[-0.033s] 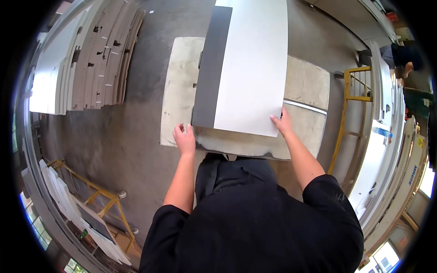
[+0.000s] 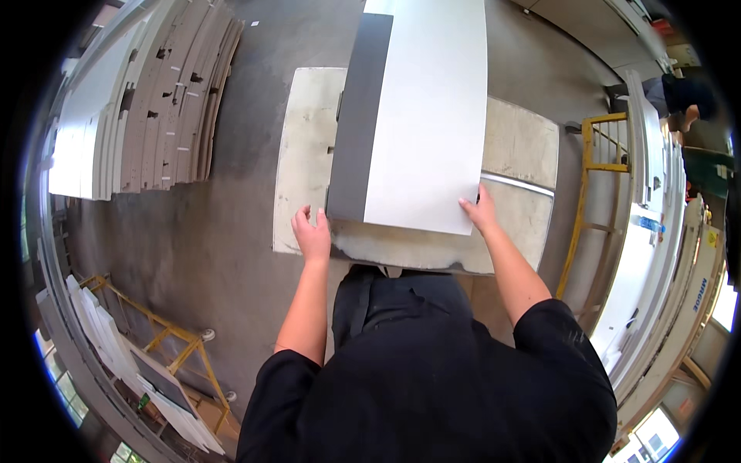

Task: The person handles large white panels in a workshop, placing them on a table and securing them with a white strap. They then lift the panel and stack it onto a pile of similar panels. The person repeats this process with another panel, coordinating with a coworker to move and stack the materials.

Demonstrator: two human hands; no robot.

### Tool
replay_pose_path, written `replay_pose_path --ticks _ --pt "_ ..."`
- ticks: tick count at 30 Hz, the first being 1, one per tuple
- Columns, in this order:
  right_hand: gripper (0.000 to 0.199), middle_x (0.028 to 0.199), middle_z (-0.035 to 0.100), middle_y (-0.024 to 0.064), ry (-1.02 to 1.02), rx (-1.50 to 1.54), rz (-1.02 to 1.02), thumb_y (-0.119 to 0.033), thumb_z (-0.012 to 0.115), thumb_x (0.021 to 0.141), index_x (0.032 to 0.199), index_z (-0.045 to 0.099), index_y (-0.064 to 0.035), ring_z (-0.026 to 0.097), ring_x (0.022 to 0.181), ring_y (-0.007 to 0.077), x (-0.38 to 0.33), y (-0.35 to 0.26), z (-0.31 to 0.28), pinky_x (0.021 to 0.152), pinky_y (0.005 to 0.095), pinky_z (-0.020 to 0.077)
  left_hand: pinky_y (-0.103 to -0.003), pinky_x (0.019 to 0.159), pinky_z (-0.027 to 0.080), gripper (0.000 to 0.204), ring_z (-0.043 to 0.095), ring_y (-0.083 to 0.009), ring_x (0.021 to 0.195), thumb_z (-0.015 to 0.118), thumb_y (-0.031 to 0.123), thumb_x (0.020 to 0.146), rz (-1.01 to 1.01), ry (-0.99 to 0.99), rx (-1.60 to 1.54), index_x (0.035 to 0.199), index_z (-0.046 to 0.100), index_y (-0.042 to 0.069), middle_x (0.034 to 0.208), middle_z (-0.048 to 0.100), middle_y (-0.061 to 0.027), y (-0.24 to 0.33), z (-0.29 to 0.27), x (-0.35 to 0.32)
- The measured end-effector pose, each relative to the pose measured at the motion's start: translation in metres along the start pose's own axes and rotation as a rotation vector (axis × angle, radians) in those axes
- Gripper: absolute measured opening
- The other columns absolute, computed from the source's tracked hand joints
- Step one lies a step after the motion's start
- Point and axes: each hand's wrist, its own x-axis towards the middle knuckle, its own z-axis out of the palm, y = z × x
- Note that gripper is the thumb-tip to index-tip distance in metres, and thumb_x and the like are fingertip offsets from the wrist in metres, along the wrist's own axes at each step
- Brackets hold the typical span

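A long white panel (image 2: 428, 116) with a dark grey strip (image 2: 361, 123) along its left side lies on a worn, pale work table (image 2: 305, 154). My right hand (image 2: 479, 209) grips the panel's near right corner, thumb on the white face and the other fingers around the edge, partly hidden. Beside the near left corner, my left hand (image 2: 310, 231) is held with its fingers apart and slightly curled, holding nothing. Whether its fingertips touch the grey side cannot be made out. Small dark fittings show along the left edge.
Stacked panels (image 2: 147, 116) stand at the far left. A yellow wheeled frame (image 2: 181, 339) carries boards at the lower left. On the right are another yellow frame (image 2: 590, 166) and white boards (image 2: 629, 285). Another person (image 2: 683, 96) is at the far right.
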Motion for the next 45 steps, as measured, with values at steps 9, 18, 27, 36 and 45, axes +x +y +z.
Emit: replay_pose_path --ticks 9,18,27,36,45 --pt "0.069 0.122 0.063 0.0193 -0.089 0.262 0.221 -0.015 0.08 0.073 0.132 0.05 0.0047 0.063 0.109 0.0261 0.004 -0.039 -0.023 0.093 0.0386 0.0519 -0.041 0.091 0.051 0.043 0.065 -0.0312 0.105 0.072 0.025 0.087 0.095 -0.404 0.009 0.118 0.064 -0.003 0.114 0.067 -0.0195 0.06 0.065 0.112" --pt "0.072 0.123 0.061 0.0176 0.05 0.487 0.338 -0.01 0.075 0.075 0.139 0.045 0.0036 0.061 0.109 0.0258 -0.014 -0.06 -0.007 0.095 0.0371 0.0501 -0.032 0.077 0.054 0.035 0.067 -0.0186 0.084 0.074 0.016 0.088 -0.194 -0.612 -0.078 0.109 0.065 -0.01 0.097 0.071 -0.013 0.059 0.059 0.133" --pt "0.07 0.127 0.059 0.0195 0.051 0.52 0.316 -0.011 0.076 0.077 0.139 0.046 0.0027 0.06 0.113 0.0278 -0.016 -0.045 -0.002 0.098 0.0389 0.0492 -0.035 0.074 0.054 0.035 0.071 -0.0221 0.08 0.076 0.023 0.083 -0.107 -0.591 0.038 0.1 0.071 -0.007 0.089 0.074 -0.0145 0.061 0.057 0.131" --pt "0.073 0.133 0.054 0.0265 0.077 0.174 0.246 -0.022 0.079 0.076 0.141 0.05 -0.0075 0.052 0.123 0.0385 -0.024 -0.036 0.0 0.107 0.0463 0.0408 -0.041 0.089 0.051 0.04 0.065 -0.0319 0.102 0.074 0.024 0.086 0.073 -0.61 0.197 0.111 0.063 -0.005 0.107 0.068 -0.0205 0.061 0.054 0.127" --pt "0.071 0.125 0.061 0.0234 0.012 0.362 0.174 -0.026 0.08 0.075 0.138 0.053 -0.0058 0.054 0.119 0.0367 -0.011 -0.035 -0.008 0.103 0.0457 0.0435 -0.052 0.119 0.022 0.089 0.023 -0.0348 0.149 0.08 0.032 0.078 0.817 -0.68 0.597 0.153 0.035 0.014 0.161 0.026 -0.0155 0.08 0.024 0.016"
